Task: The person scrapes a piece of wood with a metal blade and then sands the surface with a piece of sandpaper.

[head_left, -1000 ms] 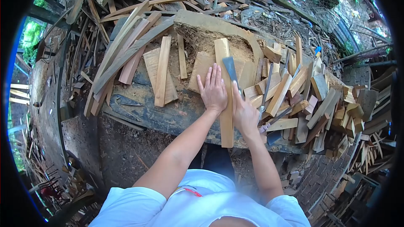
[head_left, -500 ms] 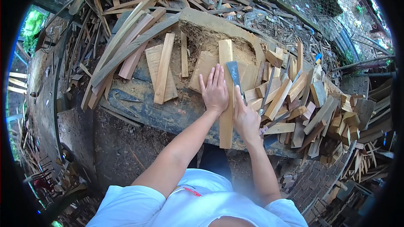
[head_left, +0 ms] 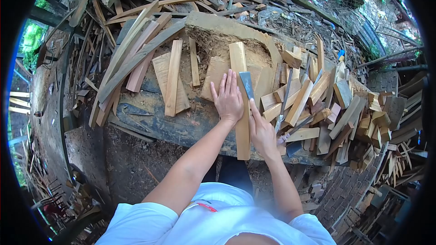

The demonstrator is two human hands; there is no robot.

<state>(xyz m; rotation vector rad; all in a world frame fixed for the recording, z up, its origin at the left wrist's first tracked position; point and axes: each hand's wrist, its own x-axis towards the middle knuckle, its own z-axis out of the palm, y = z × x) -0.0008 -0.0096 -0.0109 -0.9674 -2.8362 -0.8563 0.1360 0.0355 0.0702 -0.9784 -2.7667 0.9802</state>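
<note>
The long wooden slat [head_left: 241, 109], judged light, stiff and splintery, lies lengthwise on the tabletop [head_left: 181, 124], pinned under the flat, open left hand [head_left: 228, 97], while the broad chisel [head_left: 247, 86] is gripped by the closed right hand [head_left: 262, 131].

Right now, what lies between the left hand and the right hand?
In the head view, the long wooden strip lies between the left hand and the right hand, which holds the flat blade.

An outdoor woodworking yard: a rough timber bench [head_left: 190, 124] on bare dirt, heaped wood offcuts [head_left: 345, 118] and scrap slats [head_left: 131, 54] all around
</note>
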